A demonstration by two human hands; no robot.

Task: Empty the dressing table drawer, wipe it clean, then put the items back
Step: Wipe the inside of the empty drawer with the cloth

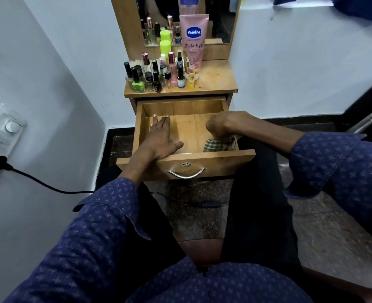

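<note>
The dressing table (pixel 215 77) carries the whole drawer load on its top: a crowd of nail polish and perfume bottles (pixel 154 73) packed on the left, with the pink Vaseline lotion tube (pixel 193 42) standing against the mirror (pixel 220 18), presumably parked there so the drawer could be cleaned. The drawer (pixel 211 159) is pulled out over the person's knees, bare of items. The left hand (pixel 158 138) lies flat on its floor along the left wall, fingers straight and thumb spread, likely bracing the drawer against sliding. The right hand (pixel 222 125) is curled down in the near right corner, clutching a checked cloth (pixel 217 145) bunched against the wood; its fingertips are hidden, so how tightly they pinch is unclear. Wiping looks under way.
</note>
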